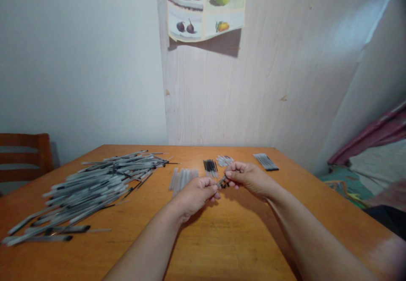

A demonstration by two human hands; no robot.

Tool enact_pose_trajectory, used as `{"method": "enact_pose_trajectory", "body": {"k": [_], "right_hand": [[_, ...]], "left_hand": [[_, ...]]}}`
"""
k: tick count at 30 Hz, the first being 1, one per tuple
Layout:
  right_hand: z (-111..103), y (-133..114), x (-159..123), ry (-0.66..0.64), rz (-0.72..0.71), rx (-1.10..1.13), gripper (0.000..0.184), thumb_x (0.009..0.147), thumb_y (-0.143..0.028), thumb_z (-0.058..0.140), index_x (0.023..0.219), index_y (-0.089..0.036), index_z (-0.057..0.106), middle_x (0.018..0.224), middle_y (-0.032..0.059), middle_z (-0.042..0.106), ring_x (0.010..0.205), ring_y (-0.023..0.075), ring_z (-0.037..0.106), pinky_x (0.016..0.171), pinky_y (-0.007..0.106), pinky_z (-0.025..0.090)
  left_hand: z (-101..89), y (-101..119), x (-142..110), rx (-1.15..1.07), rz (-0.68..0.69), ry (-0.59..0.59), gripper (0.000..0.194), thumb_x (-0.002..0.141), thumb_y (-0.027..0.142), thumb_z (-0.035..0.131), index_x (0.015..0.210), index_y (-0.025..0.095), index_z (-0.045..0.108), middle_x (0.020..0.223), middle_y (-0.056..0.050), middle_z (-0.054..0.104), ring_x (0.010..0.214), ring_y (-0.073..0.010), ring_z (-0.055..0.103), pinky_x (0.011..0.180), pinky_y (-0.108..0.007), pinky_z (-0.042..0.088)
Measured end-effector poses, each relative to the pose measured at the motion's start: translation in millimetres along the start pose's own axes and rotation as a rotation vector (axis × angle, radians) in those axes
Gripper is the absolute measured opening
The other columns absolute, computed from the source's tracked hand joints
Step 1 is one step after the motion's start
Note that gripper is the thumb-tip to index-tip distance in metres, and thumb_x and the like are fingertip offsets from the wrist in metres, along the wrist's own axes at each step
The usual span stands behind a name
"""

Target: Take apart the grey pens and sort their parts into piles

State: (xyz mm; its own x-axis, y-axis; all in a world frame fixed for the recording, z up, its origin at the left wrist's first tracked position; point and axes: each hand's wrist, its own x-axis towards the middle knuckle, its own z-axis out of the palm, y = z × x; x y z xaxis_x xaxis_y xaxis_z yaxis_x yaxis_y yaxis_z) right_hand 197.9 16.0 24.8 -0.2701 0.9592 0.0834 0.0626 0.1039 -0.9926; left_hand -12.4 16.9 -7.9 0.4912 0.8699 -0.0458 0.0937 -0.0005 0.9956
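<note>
Head view: both my hands work over the wooden table (222, 238), nearer its far edge than mine.
Left hand (197, 190): nearly closed, thumb and fingers pinching one end of a small, thin piece (222, 180).
Right hand (250, 178): fingers curled, thumb and forefinger pinching the other end, higher up.
Thin piece: between my two sets of fingertips, tilted; too small to identify.
Dark bits (225, 185): just below the right fingertips; whether held or lying on the wood, I cannot tell.
Handling, my judgement: I should pinch close to both ends, keep the piece in one straight line and pull or push evenly along it; twisting sideways could bend it.
Containers: I see no box or tray; the groups lie directly on the wood.
Large pile (95, 183): pale sticks with dark ends, heaped loosely at left.
Centre groups: pale tubes (182, 178), thin black sticks (209, 165) and small clear pieces (225, 160).
Right group: black-ended sticks (265, 162), side by side.
</note>
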Motion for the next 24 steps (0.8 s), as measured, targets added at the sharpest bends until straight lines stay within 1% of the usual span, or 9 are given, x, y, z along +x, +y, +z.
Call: {"method": "enact_pose_trajectory", "body": {"k": [7, 14, 19, 21, 24], "right_hand": [[4.6, 3.3, 2.1, 0.006, -0.007, -0.051, 0.039, 0.076, -0.051, 0.075, 0.080, -0.016, 0.058, 0.073, 0.0017, 0.066, 0.057, 0.0089, 0.056, 0.051, 0.022, 0.042], [7.0, 8.1, 3.0, 0.014, -0.029, -0.099, 0.040, 0.081, -0.055, 0.069, 0.080, -0.019, 0.051, 0.068, -0.0005, 0.065, 0.051, 0.0081, 0.052, 0.047, 0.021, 0.036], [7.9, 8.9, 4.5, 0.006, -0.052, -0.087, 0.041, 0.085, -0.057, 0.063, 0.079, -0.018, 0.055, 0.070, 0.0007, 0.065, 0.054, 0.0085, 0.052, 0.050, 0.022, 0.038], [7.8, 9.0, 5.5, 0.010, -0.060, -0.027, 0.040, 0.086, -0.057, 0.063, 0.082, -0.017, 0.059, 0.074, 0.0018, 0.066, 0.058, 0.0091, 0.055, 0.052, 0.022, 0.039], [6.9, 8.3, 6.2, 0.025, -0.068, 0.086, 0.037, 0.083, -0.053, 0.067, 0.091, -0.017, 0.065, 0.078, 0.0016, 0.065, 0.061, 0.0096, 0.056, 0.055, 0.022, 0.040]], "left_hand": [[0.1, -1.7, 0.9, -0.004, 0.008, 0.010, 0.021, 0.083, 0.036, 0.061, 0.085, 0.015, 0.063, 0.079, -0.004, 0.066, 0.068, -0.0117, 0.053, 0.067, -0.027, 0.035], [0.8, 0.4, 0.6, -0.025, 0.004, -0.009, 0.022, 0.082, 0.036, 0.062, 0.084, 0.015, 0.063, 0.079, -0.004, 0.065, 0.067, -0.0112, 0.052, 0.065, -0.026, 0.034], [0.7, 4.8, -0.3, -0.043, 0.018, 0.010, 0.026, 0.081, 0.040, 0.065, 0.085, 0.015, 0.063, 0.080, -0.005, 0.067, 0.068, -0.0120, 0.054, 0.068, -0.028, 0.037], [0.0, 5.8, 0.2, -0.050, 0.022, 0.011, 0.027, 0.081, 0.042, 0.066, 0.086, 0.015, 0.063, 0.080, -0.006, 0.067, 0.070, -0.0126, 0.055, 0.070, -0.028, 0.038], [-1.0, 6.6, 0.5, -0.047, 0.026, 0.008, 0.029, 0.081, 0.042, 0.065, 0.087, 0.014, 0.064, 0.080, -0.006, 0.067, 0.071, -0.0133, 0.056, 0.072, -0.029, 0.039]]}}
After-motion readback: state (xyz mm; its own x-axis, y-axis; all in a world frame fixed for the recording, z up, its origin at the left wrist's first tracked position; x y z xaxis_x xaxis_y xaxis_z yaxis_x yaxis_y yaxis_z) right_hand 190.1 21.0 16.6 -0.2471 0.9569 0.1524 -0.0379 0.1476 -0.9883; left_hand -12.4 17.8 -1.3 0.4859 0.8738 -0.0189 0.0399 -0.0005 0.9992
